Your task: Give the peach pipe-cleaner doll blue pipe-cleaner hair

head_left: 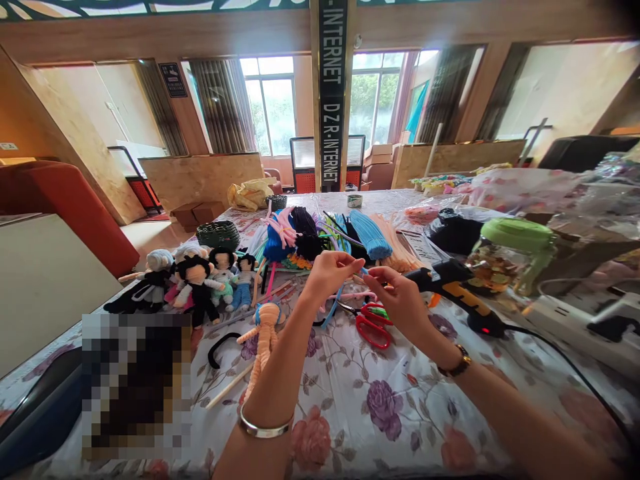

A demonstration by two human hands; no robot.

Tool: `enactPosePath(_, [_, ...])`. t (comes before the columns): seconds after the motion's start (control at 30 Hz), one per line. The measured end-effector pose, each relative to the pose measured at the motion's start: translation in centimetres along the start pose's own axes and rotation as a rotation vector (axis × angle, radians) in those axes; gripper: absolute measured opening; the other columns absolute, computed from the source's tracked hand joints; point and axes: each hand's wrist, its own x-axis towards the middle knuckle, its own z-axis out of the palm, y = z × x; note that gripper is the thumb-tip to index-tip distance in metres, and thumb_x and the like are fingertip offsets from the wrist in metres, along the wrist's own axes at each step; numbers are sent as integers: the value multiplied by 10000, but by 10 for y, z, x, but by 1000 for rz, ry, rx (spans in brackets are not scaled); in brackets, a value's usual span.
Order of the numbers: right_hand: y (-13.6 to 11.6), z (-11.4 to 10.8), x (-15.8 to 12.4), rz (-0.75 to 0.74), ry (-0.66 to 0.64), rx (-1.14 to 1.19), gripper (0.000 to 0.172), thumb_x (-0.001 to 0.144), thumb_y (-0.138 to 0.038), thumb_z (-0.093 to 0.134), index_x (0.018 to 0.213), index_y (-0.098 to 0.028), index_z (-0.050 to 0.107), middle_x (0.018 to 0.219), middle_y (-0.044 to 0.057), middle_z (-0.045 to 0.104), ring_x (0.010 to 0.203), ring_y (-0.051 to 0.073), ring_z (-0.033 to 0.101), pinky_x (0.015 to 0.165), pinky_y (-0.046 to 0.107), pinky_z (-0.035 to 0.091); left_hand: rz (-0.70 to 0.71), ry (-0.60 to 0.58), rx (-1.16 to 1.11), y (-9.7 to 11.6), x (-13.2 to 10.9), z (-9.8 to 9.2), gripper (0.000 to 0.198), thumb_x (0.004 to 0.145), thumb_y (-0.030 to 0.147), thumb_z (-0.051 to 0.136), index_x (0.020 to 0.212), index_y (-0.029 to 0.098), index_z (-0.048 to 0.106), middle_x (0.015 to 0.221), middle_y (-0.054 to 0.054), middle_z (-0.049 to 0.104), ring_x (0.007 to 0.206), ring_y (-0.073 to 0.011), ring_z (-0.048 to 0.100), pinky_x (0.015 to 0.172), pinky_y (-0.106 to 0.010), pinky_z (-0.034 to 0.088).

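Observation:
My left hand and my right hand meet above the middle of the table, thumbs and fingertips pinched. Between them shows a short bit of light blue pipe cleaner, mostly hidden by the fingers. Another blue strand slants below; whether it is the same piece I cannot tell. Red-handled scissors lie under my right hand. Beside my left forearm lies a peach doll figure made of pipe cleaners, with blue on its head. A black curved pipe cleaner and a pale stick lie left of it.
Finished dolls cluster at the left by a dark basket. Bundles of coloured pipe cleaners stretch across the back. To the right are a corded glue gun, a green-lidded jar and a white power strip.

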Motion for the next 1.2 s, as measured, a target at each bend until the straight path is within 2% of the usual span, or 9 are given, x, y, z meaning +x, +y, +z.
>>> enactPosePath(0.13, [4, 2, -1, -5, 29, -4, 439, 744, -565, 592, 852, -151, 692, 751, 70, 695, 545, 156, 565, 514, 274, 450, 12, -21, 33, -3, 0, -1, 455, 603, 558, 683, 649, 105, 696, 567, -7, 583, 569, -103, 467, 553, -234, 325])
enactPosePath(0.33, [6, 1, -1, 13, 48, 23, 428, 712, -559, 646, 849, -163, 730, 753, 66, 724, 566, 167, 610, 519, 264, 461, -29, -30, -3, -4, 0, 0, 436, 569, 535, 719, 668, 110, 713, 577, -11, 602, 586, -111, 500, 569, -230, 356])
enactPosePath(0.5, [5, 0, -3, 25, 79, 2, 374, 702, -534, 658, 762, -172, 734, 617, 41, 696, 506, 168, 599, 472, 254, 434, -21, -56, 6, -4, -2, 2, 406, 581, 508, 723, 639, 107, 702, 546, 2, 578, 562, -101, 484, 552, -228, 337])
enactPosePath(0.67, [2, 2, -8, -22, 109, -37, 287, 709, -470, 660, 710, -192, 733, 590, 28, 689, 542, 182, 620, 532, 271, 460, -58, -127, 45, 0, -6, -5, 424, 575, 527, 712, 639, 108, 695, 520, 25, 526, 539, -89, 435, 530, -230, 310])
enactPosePath(0.83, [1, 5, -10, 4, 85, 20, 320, 722, -494, 650, 747, -185, 728, 655, 36, 698, 552, 170, 605, 524, 266, 462, -5, -134, 145, 8, -11, -12, 460, 631, 560, 658, 673, 104, 696, 544, 15, 522, 554, -93, 434, 526, -227, 313])
enactPosePath(1.0, [4, 7, -9, 99, 29, 178, 361, 693, -514, 679, 789, -167, 709, 702, 47, 691, 576, 169, 600, 516, 270, 481, -56, -119, 386, 13, -23, -21, 477, 765, 567, 527, 903, 140, 689, 770, -42, 648, 606, -136, 553, 548, -237, 393])
enactPosePath(1.1, [2, 10, -10, 100, -10, 214, 341, 696, -499, 682, 772, -168, 703, 698, 40, 679, 584, 159, 586, 506, 256, 464, -138, -106, 657, 11, -37, -40, 423, 783, 524, 528, 963, 165, 659, 904, -83, 670, 764, -204, 611, 662, -279, 431])
enactPosePath(1.13, [1, 11, -11, 101, -25, 217, 335, 701, -496, 677, 771, -170, 702, 699, 38, 677, 585, 157, 583, 504, 253, 459, -151, -78, 748, 9, -42, -49, 388, 755, 489, 576, 949, 164, 657, 949, -99, 667, 860, -238, 607, 713, -294, 429])
enactPosePath(1.2, [0, 14, -14, 113, -56, 223, 329, 709, -495, 671, 774, -173, 700, 701, 37, 675, 582, 155, 582, 499, 252, 452, -197, -103, 847, 7, -53, -67, 356, 710, 455, 623, 915, 166, 654, 970, -118, 662, 946, -282, 588, 751, -311, 419])
